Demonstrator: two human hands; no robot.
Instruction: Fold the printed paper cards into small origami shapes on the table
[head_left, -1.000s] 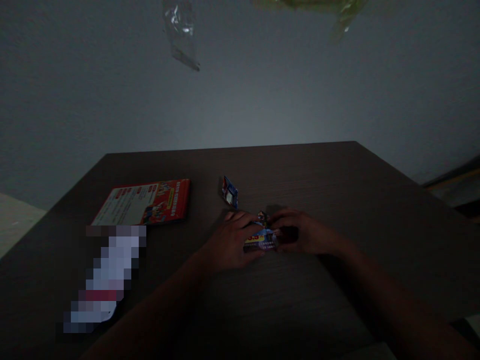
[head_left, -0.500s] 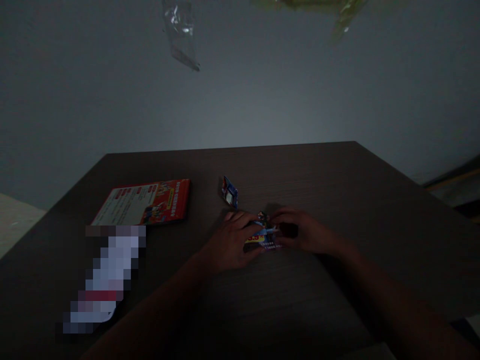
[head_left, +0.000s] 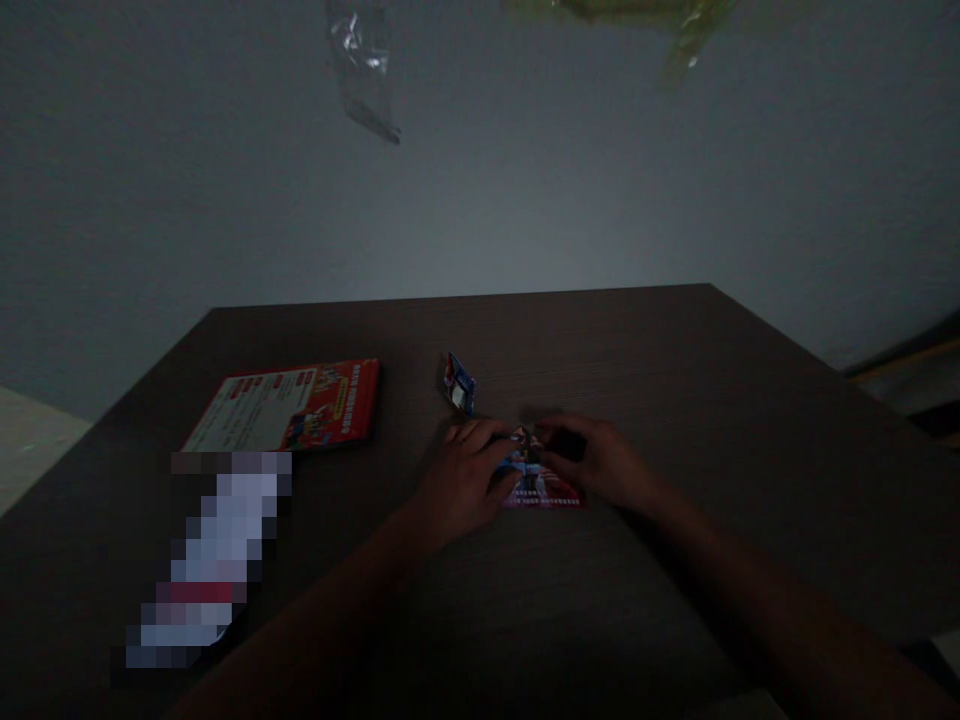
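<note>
A small sheet of colourful printed paper (head_left: 546, 490), folded to a peak at its far end, lies on the table between my hands. Blue and red pictures show on it, with a row of small pale print along its near edge. My left hand (head_left: 466, 480) grips its left side, thumb and fingers on the paper. On the right side, my right hand (head_left: 600, 462) has its fingertips closed on the paper near the middle. Both hands cover parts of the sheet. Just beyond my left fingers stands a small folded paper piece (head_left: 460, 386), blue, red and white.
A red printed book or flat box (head_left: 352, 405) lies at the left of the dark wooden table (head_left: 600, 350). Nearer me is a long pale object (head_left: 217, 550), blurred out by pixels. A clear plastic piece (head_left: 364, 70) hangs on the wall behind.
The yellow-printed part of the paper no longer shows, and a red part has come into view at the lower right. My right hand has shifted slightly left; the other objects stay put.
</note>
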